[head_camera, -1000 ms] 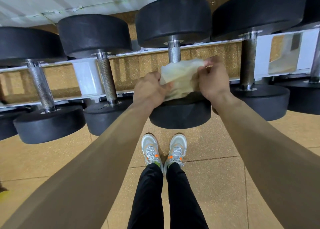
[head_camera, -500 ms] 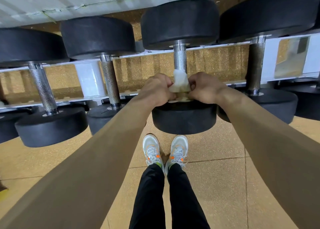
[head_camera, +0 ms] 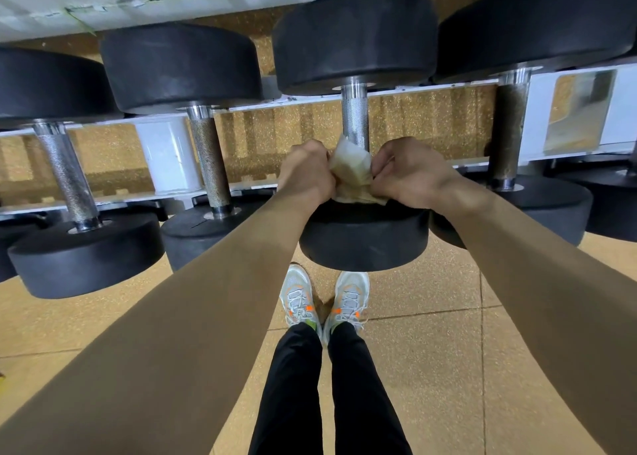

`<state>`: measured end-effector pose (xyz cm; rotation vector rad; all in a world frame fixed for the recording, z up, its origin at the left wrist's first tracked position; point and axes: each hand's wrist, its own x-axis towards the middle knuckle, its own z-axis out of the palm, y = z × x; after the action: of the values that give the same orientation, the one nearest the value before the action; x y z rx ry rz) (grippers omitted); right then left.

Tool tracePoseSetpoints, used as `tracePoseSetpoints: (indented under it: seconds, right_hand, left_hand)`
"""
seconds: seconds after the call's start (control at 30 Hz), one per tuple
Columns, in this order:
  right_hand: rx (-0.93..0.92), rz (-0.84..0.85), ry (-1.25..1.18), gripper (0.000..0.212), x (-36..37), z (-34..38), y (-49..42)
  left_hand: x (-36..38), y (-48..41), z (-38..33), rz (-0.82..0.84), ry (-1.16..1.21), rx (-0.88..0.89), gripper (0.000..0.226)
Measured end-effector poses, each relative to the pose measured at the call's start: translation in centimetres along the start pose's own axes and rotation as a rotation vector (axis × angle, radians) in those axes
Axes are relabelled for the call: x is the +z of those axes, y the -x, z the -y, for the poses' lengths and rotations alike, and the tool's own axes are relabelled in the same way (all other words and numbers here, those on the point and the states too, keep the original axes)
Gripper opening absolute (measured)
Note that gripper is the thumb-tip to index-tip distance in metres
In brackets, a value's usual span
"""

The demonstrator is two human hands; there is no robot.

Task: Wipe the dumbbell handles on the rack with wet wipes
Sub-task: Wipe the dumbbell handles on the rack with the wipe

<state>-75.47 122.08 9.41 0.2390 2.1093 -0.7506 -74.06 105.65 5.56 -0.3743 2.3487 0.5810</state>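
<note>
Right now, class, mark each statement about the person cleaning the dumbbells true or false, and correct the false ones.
1. Both the left hand and the right hand grip the wipe. True.
2. The wipe sits at the far end of the centre handle. False: it is bunched at the near end, by the near head.
3. The handle to the right looks darker than the centre handle. True.
4. The shoes are black. False: they are pale with orange marks.
</note>
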Motion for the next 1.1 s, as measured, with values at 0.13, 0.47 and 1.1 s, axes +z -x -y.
tracePoseSetpoints:
  seconds: [0.13,0.47,1.1]
  right_hand:
    - [0.019,0.019,0.06,0.016,-1.0,-0.9,-1.3]
    - [-0.049,-0.182,0.077,0.015,-0.1,0.0,-1.6]
    - [0.047,-0.198,-0.537,0.019,0.1,0.8,0.5]
  left_hand:
    - [-1.2,-0.1,0.3,0.059,0.064,0.012,0.014]
    - [0.0,-1.8,0.4,-0.013,-0.056,0.088,0.006]
    - [-3.7,3.2,-1.1,0.203,0.695,0.017,0.019]
